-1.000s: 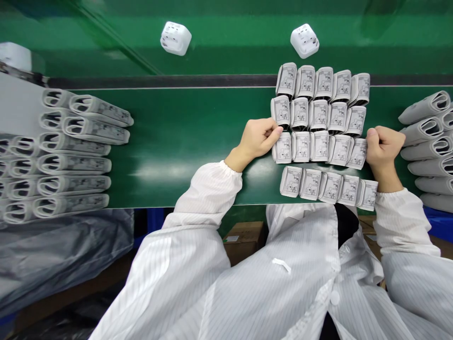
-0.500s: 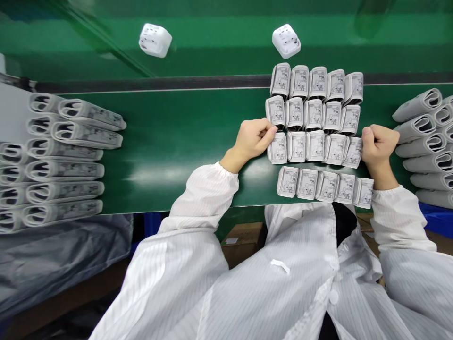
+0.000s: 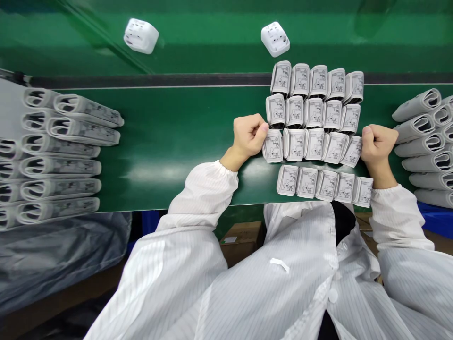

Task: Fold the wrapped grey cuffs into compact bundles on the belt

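Several light grey folded cuffs with printed line drawings (image 3: 314,144) lie in rows on the green work surface. My left hand (image 3: 249,135) is closed at the left end of the third row, its thumb and curled fingers pinching the upper left edge of the end cuff (image 3: 272,147). A small gap separates that cuff from its neighbour. At the other end of this row my right hand (image 3: 380,144) is closed on the edge of the rightmost cuff (image 3: 352,151); its fingertips are hidden. Nearest my body lies another row of cuffs (image 3: 326,185).
Stacks of folded cuffs stand at the left (image 3: 60,166) and right (image 3: 426,146). Two white plug adapters (image 3: 140,36) (image 3: 275,39) sit on the green strip beyond the dark rail (image 3: 177,80). A cardboard box (image 3: 242,236) is below the front edge.
My left hand has moved slightly left with the end cuff, opening a gap in the third row. Both adapters have shifted left. My right hand has hardly moved.
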Demonstrator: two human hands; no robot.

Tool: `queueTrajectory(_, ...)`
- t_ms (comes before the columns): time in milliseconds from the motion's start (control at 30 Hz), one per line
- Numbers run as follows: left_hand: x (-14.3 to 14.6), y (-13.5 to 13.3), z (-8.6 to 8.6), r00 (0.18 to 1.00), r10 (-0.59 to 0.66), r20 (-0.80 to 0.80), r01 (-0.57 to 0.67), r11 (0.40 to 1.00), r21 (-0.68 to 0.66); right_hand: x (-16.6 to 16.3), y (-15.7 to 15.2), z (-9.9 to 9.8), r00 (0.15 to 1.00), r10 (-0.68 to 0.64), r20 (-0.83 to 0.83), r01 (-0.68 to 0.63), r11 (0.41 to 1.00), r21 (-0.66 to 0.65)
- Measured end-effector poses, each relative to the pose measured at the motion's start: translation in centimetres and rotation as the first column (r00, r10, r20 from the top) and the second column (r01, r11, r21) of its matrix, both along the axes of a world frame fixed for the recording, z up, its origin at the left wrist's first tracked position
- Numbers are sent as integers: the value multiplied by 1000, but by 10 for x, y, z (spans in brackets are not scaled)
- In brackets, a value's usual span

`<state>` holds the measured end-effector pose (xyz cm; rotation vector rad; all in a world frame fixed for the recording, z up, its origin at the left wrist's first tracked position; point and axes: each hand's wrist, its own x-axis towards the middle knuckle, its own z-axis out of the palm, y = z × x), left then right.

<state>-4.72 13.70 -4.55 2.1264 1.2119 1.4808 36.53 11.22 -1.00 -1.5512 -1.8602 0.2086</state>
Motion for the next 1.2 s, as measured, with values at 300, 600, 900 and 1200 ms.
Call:
queueTrajectory(300,-3,1,-4,999,-18,-40,19,1000,13,6,4,-10,1000,-3,-4,3,1000,19)
queueTrajectory(600,-3,2,-3,997,-78,-11,78,997,10,6,5,-12,996,41,-73,-33,994,101)
queueTrajectory(900,-5,0,1,995,-89,-51,86,995,-51,3,4,-10,999,-3,-48,5,998,56)
queueTrajectory(1200,-7,0,2,997,-74,-29,71,993,-100,2,6,-17,993,78,-88,-62,983,170)
